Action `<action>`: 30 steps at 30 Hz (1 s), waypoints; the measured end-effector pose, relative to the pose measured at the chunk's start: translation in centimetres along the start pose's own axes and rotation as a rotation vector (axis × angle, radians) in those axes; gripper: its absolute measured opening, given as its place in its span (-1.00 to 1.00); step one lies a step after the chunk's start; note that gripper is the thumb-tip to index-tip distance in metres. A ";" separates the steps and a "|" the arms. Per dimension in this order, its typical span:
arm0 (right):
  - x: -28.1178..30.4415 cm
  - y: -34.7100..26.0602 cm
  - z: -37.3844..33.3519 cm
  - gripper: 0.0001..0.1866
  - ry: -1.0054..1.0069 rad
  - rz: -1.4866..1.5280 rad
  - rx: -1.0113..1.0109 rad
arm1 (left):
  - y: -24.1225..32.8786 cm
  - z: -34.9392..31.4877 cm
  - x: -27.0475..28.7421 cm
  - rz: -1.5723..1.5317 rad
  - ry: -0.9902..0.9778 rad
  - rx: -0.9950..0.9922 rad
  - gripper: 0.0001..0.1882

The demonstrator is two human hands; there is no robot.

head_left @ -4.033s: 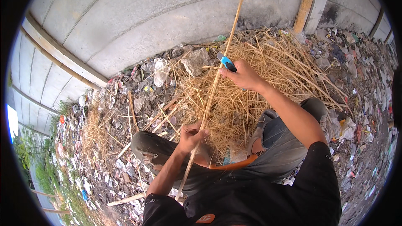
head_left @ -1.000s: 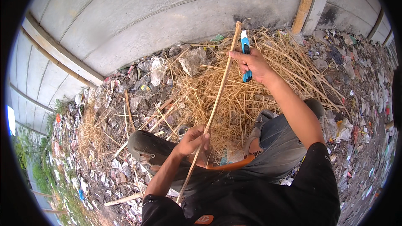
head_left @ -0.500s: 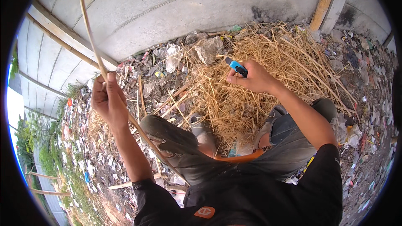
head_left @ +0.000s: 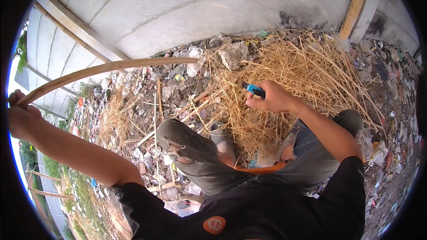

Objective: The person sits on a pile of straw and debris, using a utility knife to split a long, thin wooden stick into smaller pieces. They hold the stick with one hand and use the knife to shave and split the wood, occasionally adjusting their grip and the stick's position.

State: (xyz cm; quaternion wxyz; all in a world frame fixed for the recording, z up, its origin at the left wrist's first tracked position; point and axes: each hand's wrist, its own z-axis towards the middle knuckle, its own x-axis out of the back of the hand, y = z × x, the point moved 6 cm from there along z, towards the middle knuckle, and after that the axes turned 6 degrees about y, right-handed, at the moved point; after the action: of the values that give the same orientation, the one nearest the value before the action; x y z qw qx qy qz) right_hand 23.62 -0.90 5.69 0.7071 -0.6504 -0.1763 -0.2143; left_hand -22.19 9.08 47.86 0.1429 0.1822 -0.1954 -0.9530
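At the far left my left hand point(head_left: 24, 118) is closed round a long bamboo strip point(head_left: 106, 67). The strip arcs up from the fist and its free end points right, over the littered ground in front of the wall. My right hand point(head_left: 275, 97) grips a blue and black utility knife point(head_left: 255, 90), held above a heap of straw-coloured shavings point(head_left: 267, 71). Whether the knife's blade is out I cannot tell. Knife and strip are well apart.
A grey concrete wall point(head_left: 187, 9) curves across the back, with a wooden post point(head_left: 354, 6) at its right. A pale rock point(head_left: 233, 55) lies beside the shavings. My bent knees frame the heap's near side, and litter covers the ground. Green plants point(head_left: 53, 167) grow at left.
My left hand has swung outward to the far left with the bamboo strip. The strip, upright and crossing my left knee before, now points right. My right hand still holds the knife over the heap.
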 end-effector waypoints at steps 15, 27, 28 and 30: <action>-0.9 1.6 -0.3 -0.54 0.125 0.860 -0.448 | -11.0 -45.5 -5.2 -0.699 0.183 1.238 -0.49; -0.9 2.5 -0.5 -0.67 0.315 1.010 -0.401 | -3.5 -53.0 -6.6 -0.754 -0.177 1.341 -0.45; -0.3 2.3 -0.3 -0.68 0.350 0.997 -0.379 | -2.7 -54.4 -6.5 -0.693 -0.304 1.473 -0.43; 1.3 2.4 -0.2 -0.70 0.429 0.963 -0.334 | -0.6 -57.0 -5.6 -0.563 -0.569 1.727 -0.36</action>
State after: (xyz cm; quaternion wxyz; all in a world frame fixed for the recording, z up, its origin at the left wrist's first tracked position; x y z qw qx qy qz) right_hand 26.00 -1.01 4.38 0.6323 -0.7026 0.3257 -0.0194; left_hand 5.62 -6.77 0.41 -0.3288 0.0264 -0.8085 -0.4874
